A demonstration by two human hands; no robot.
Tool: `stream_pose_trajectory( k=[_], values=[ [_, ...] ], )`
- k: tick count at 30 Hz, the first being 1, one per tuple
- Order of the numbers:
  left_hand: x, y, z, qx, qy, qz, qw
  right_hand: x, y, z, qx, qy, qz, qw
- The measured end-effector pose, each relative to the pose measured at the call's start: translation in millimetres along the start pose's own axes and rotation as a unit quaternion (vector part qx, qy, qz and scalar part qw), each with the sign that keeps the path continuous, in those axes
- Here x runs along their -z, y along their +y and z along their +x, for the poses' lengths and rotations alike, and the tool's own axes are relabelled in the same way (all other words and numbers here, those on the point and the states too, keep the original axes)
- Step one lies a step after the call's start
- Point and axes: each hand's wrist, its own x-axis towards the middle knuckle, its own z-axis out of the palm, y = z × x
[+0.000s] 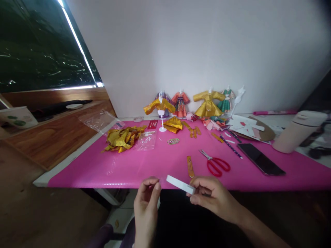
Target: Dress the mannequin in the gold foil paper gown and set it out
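Just off the table's front edge, my right hand (212,196) pinches one end of a narrow, stiff white strip (179,183) that points up and left. My left hand (149,198) is closed, thumb against index finger, near the strip's free end. Something clear and faint shows at its fingertips, too small to name. A strip of gold fabric (190,166) lies on the pink table cover (144,170) beyond my right hand. Beside it are red-handled scissors (214,163) with their blades slightly apart.
Miniature dresses on small stands line the wall, including a gold one (209,103) and a red one (180,103). Gold fabric scraps (124,138) are heaped at left. To the right lie a phone (261,159), a dotted pen (231,147) and a pale bottle (297,132).
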Motion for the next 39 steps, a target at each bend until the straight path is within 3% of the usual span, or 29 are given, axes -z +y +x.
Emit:
stream_pose_trajectory(
  k=[2,7,9,18,24,28,35,39],
  values=[
    [-4.8,-3.7,-8.3,-0.009,0.002,0.002,1.0,-1.3,0.4,-2.2,0.0,0.009,0.003,1.0],
    [-20.0,5.0,-32.5,0.015,-0.139,-0.003,0.99,-5.6,-5.2,-5.9,0.024,0.0,-0.001,1.0],
    [-24.8,8.3,-38.4,0.031,-0.165,-0.031,0.985,-8.3,-7.1,-6.5,0.04,-0.008,-0.005,0.999],
    [-30.0,16.7,-42.9,0.055,-0.182,-0.102,0.976,-16.2,-12.8,-10.0,0.09,-0.02,-0.025,0.995],
    [-27.9,21.5,-41.9,0.059,-0.166,-0.104,0.979,-15.8,-19.8,-14.3,0.106,-0.049,-0.063,0.991],
    [-25.9,23.8,-41.3,0.059,-0.167,-0.093,0.98,-13.1,-21.3,-17.5,0.125,-0.031,-0.08,0.988],
    [-21.6,19.9,-41.1,0.042,-0.195,-0.055,0.978,-10.7,-19.6,-19.9,0.074,-0.017,-0.004,0.997],
    [-17.0,10.9,-41.1,0.022,-0.204,-0.015,0.979,-13.8,-17.3,-16.3,0.049,0.011,-0.026,0.998]
  ],
)
